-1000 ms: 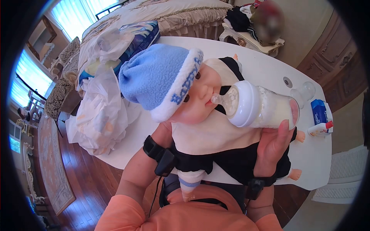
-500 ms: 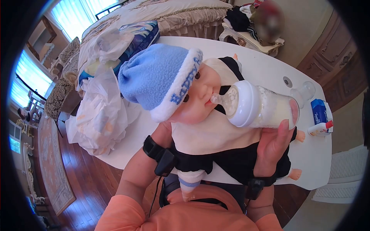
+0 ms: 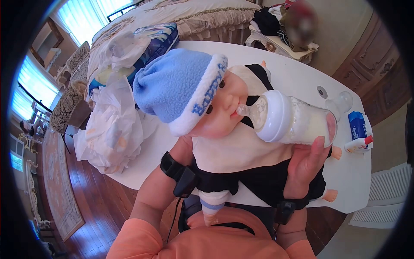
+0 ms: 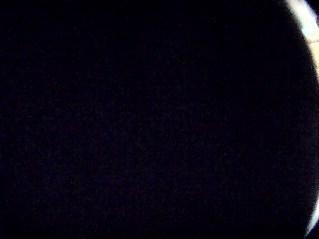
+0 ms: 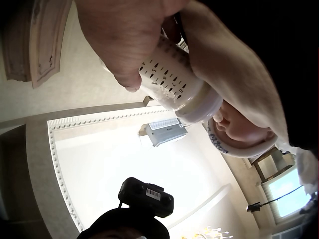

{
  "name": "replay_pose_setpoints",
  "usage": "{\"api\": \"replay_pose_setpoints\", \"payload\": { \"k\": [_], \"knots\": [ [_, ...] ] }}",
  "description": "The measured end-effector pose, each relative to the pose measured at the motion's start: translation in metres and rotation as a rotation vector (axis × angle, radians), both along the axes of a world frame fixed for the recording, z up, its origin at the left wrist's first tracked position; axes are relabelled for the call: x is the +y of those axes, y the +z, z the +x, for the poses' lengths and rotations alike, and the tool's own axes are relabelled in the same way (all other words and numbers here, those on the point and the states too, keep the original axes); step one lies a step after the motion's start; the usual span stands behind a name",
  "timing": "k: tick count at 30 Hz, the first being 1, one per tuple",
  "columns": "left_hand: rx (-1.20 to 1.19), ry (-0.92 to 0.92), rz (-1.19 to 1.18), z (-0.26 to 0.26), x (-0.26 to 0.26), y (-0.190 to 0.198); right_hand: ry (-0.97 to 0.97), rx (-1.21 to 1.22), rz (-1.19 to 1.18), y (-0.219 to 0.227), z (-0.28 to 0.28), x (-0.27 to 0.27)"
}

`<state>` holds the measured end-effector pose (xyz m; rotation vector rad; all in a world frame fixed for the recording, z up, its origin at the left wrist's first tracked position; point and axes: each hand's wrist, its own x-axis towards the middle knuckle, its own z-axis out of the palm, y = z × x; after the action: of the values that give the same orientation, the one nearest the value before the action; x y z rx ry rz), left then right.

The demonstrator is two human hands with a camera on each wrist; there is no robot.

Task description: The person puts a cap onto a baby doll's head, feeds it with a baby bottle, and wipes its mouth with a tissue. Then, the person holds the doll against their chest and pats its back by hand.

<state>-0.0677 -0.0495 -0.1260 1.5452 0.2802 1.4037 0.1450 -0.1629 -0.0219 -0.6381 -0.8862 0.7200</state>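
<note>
A baby doll [image 3: 233, 116] in a blue fleece hat [image 3: 177, 84] lies face up across the person's front, a cream bib [image 3: 233, 151] over its black clothes. My right hand [image 3: 306, 168] grips a baby bottle [image 3: 306, 121] of whitish milk near its base, thumb along the side. The bottle slants, its teat [image 3: 243, 110] at the doll's lips. In the right wrist view, measuring marks show on the bottle [image 5: 167, 74] beside the thumb. My left forearm [image 3: 161, 190] passes under the doll's head, which hides most of that hand. The left wrist view is almost wholly dark.
On the white table [image 3: 353, 181], a crumpled plastic bag [image 3: 112, 129] and a diaper pack [image 3: 166, 39] stand at the left. At the right are a blue wipes pack [image 3: 358, 125], a small red-capped bottle [image 3: 358, 145] and a clear cap [image 3: 344, 102]. Behind is a bed [image 3: 194, 21].
The bottle's base and my right hand have shifted very slightly to the right. The teat stays at the doll's mouth, and the left arm has kept its place.
</note>
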Motion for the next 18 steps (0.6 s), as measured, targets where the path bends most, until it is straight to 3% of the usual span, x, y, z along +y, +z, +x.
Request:
{"api": "replay_pose_setpoints", "payload": {
  "k": [18],
  "knots": [
    [-0.012, 0.086, 0.007, 0.0007, -0.0077, 0.0024, -0.158, -0.113, 0.051, 0.0021, -0.0043, -0.0021]
  ]
}}
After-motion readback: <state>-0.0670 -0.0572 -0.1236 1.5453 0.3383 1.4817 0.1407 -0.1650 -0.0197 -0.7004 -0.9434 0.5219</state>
